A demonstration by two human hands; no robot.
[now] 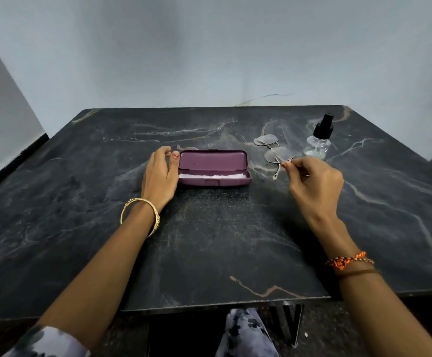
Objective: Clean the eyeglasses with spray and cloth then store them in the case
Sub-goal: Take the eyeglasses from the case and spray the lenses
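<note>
A purple eyeglass case (213, 161) lies open in the middle of the dark marble table (209, 240), with a white cloth (211, 176) inside its lower half. My left hand (159, 175) rests against the case's left end, thumb on the lid's corner. Thin-framed eyeglasses (274, 149) lie to the right of the case, lenses toward the back. My right hand (312, 185) pinches the glasses at the near lens edge by the temple. A small clear spray bottle (319, 139) with a black cap stands upright just right of the glasses.
The table's back edge meets a pale wall (209, 60). Its front edge runs near my lap, where patterned fabric (245, 333) shows. A gold bangle (140, 215) is on my left wrist, orange threads (348, 262) on the right.
</note>
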